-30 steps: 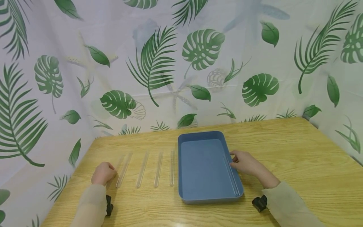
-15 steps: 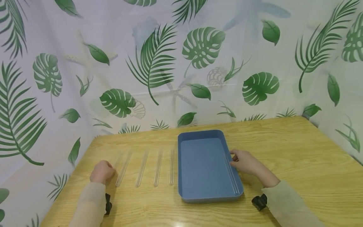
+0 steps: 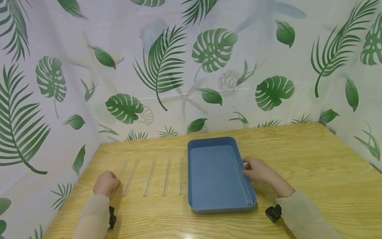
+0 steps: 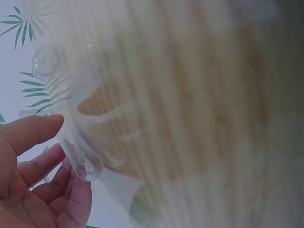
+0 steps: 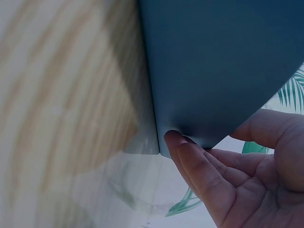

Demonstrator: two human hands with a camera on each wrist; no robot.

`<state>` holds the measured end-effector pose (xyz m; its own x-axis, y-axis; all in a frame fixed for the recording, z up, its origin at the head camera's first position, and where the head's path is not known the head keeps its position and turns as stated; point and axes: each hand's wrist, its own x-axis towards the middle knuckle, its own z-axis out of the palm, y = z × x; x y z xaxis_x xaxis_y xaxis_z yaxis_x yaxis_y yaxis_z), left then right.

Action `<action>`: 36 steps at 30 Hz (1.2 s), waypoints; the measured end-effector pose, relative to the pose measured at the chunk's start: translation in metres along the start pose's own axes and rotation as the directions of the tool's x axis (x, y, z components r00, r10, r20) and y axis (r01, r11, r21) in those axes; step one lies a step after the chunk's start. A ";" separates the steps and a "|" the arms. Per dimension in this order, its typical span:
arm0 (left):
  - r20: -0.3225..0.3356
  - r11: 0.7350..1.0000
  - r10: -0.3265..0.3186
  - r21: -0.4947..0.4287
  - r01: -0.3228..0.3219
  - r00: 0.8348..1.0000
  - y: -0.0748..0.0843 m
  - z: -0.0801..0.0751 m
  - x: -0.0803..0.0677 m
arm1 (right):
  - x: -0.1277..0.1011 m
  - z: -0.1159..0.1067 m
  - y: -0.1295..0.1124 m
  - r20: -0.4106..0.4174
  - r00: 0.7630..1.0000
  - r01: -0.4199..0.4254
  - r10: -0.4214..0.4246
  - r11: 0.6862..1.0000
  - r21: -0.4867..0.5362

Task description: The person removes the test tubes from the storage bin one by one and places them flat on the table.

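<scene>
At the left of the table, my left hand (image 3: 105, 183) pinches the leftmost clear test tube (image 3: 123, 170), which lies on the wood. In the left wrist view, the thumb and curled fingers of this hand (image 4: 52, 185) sit around that tube's rounded end (image 4: 89, 166). A second test tube (image 3: 130, 177) lies just to its right. My right hand (image 3: 258, 171) grips the right wall of a blue tray (image 3: 191, 196), fingers outside and thumb at the rim. Inside the tray, one test tube (image 3: 244, 184) lies along the right wall.
More test tubes lie in a spaced row between the left hand and the tray, including one tube (image 3: 150, 177), another (image 3: 166, 177) and one (image 3: 181, 176) close beside the tray. A leaf-patterned cloth (image 3: 179, 76) hangs behind the wooden table (image 3: 155, 219).
My left hand has shifted slightly left, and the leftmost test tube has moved a little left with it. The right hand and tray have stayed in place.
</scene>
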<state>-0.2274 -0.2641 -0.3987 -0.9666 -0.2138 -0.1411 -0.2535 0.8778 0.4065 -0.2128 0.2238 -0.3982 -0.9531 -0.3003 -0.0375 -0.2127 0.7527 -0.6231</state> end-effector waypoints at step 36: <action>-0.005 1.000 0.002 -0.010 -0.002 1.000 -0.003 -0.003 -0.011 | -0.001 0.000 -0.001 0.014 1.000 -0.007 0.007 1.000 0.006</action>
<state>-0.2164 -0.2658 -0.3961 -0.9674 -0.2138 -0.1358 -0.2515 0.8738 0.4162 -0.2119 0.2229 -0.3977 -0.9515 -0.3032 -0.0525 -0.2047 0.7511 -0.6277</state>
